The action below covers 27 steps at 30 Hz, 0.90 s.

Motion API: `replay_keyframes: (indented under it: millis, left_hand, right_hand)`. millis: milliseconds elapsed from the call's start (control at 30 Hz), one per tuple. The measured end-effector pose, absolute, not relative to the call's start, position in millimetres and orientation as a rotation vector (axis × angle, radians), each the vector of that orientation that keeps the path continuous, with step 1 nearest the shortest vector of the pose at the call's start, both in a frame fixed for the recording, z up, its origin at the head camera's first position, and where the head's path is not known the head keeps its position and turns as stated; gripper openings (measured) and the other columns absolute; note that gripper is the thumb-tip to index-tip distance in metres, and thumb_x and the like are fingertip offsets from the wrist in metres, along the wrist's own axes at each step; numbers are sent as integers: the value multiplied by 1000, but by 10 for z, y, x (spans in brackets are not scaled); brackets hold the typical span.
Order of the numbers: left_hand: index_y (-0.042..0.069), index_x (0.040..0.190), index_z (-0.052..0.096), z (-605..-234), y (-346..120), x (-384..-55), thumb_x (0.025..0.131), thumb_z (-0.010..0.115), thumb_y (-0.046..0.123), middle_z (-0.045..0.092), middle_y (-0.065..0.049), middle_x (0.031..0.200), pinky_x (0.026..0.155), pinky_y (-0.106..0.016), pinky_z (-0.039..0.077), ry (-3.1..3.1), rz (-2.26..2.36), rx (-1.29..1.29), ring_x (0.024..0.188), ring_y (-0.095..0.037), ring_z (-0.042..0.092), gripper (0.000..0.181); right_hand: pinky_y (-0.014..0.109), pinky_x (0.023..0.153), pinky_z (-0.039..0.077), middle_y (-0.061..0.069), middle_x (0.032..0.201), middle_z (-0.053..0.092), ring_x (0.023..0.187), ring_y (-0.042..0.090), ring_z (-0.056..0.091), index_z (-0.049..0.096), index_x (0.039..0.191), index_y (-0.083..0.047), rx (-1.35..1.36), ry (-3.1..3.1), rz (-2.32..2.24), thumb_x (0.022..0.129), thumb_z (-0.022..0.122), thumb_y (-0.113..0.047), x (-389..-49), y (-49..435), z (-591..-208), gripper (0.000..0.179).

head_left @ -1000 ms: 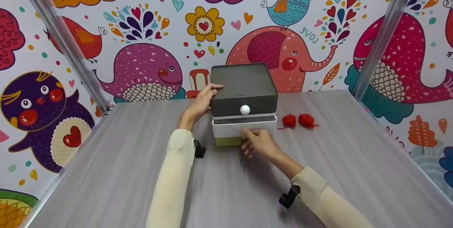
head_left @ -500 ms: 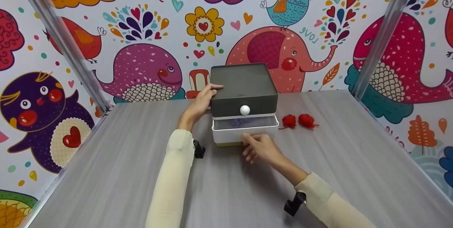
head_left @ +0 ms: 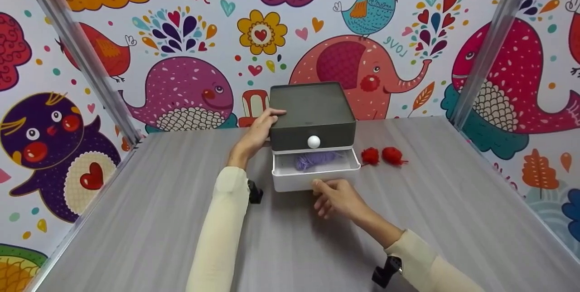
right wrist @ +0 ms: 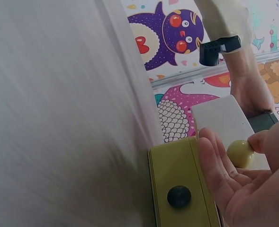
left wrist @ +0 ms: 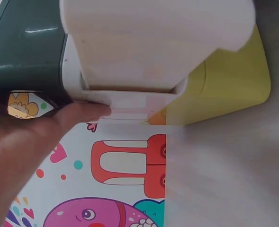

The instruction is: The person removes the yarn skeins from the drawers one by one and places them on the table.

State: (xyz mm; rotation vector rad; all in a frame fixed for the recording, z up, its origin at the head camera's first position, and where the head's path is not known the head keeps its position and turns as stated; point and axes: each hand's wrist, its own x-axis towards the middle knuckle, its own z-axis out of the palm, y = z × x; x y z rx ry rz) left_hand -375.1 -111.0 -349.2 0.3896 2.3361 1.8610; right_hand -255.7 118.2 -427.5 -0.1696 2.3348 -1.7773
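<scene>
A small drawer chest with a dark grey top tier (head_left: 312, 106) stands near the back wall. Its white middle drawer (head_left: 290, 182) is pulled out, and a bundle of purple yarn (head_left: 312, 160) lies inside. My right hand (head_left: 340, 199) pinches that drawer's yellow-green knob (right wrist: 240, 152) between thumb and fingers. My left hand (head_left: 256, 133) rests on the chest's left side, one finger straight over the top edge. In the left wrist view the thumb (left wrist: 89, 111) lies along the white tier's side. The yellow-green bottom drawer (right wrist: 175, 163) sits pushed in below.
Two red yarn balls, one nearer the chest (head_left: 370, 156) and one farther right (head_left: 392, 156), lie on the grey table (head_left: 172, 219). The patterned wall (head_left: 181, 92) rises close behind the chest. A white knob (head_left: 313, 142) sticks out from the dark tier.
My right hand has drawn the white drawer toward me, uncovering the purple yarn and hiding the bottom drawer in the head view. My left hand has stayed in place.
</scene>
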Motion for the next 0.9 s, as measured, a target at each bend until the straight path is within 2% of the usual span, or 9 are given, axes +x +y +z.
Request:
replay_keyframes:
  millis: [200,433,667,900]
  left_hand:
    - [21,145,47,-3503,-1115,-3744,108,30,26,48,-16,138,99,-48,51,2335,1834,408,113,-29,59,41]
    - [20,144,48,-3499,-1114,-3742,108,29,25,51,-17,135,93,-45,53,2338,1847,401,107,-27,61,41]
    - [22,144,49,-3508,-1109,-3743,108,29,26,49,-15,137,94,-45,53,2348,1834,400,110,-28,59,41]
    - [20,143,50,-3505,-1104,-3752,108,30,24,53,-17,131,85,-39,55,2320,1870,390,103,-24,61,40]
  right_hand:
    - [33,54,57,7,68,67,53,15,63,68,99,5,-206,2329,-1767,100,59,-39,-2476,1208,-4278,46]
    - [34,53,57,6,66,67,52,14,63,67,100,8,-244,2303,-1764,101,57,-39,-2413,1209,-4274,47]
    - [32,51,55,5,65,67,51,14,63,67,98,6,-256,2268,-1763,102,56,-38,-2336,1221,-4272,45]
    - [35,53,57,6,67,68,52,13,63,67,100,6,-287,2273,-1741,102,56,-39,-2280,1254,-4258,47]
